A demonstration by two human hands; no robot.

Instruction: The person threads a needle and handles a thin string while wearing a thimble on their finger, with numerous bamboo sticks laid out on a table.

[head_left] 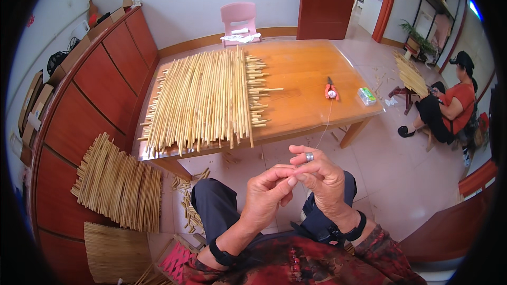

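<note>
My left hand (268, 194) and my right hand (323, 189) meet above my lap, thumbs and fingertips pinched together on a thin thread (328, 121), whose end between them is too small to make out. A metal ring-like band (309, 157) is on a finger of my right hand. The thread runs up to a small white spool (331, 94) lying on red-handled pliers (326, 89) on the wooden table (302, 74). A small white-and-green packet (366, 96) lies beside them. A large layer of pale sticks (203, 100) covers the table's left part.
Stick mats (116, 184) lean by red cabinets (105, 79) at left. Cut pieces (190, 203) litter the floor. A pink chair (237, 16) stands behind the table. At right, a co-worker in red (458, 105) sits at a slanted stick mat (409, 74). A door (322, 2) stands open.
</note>
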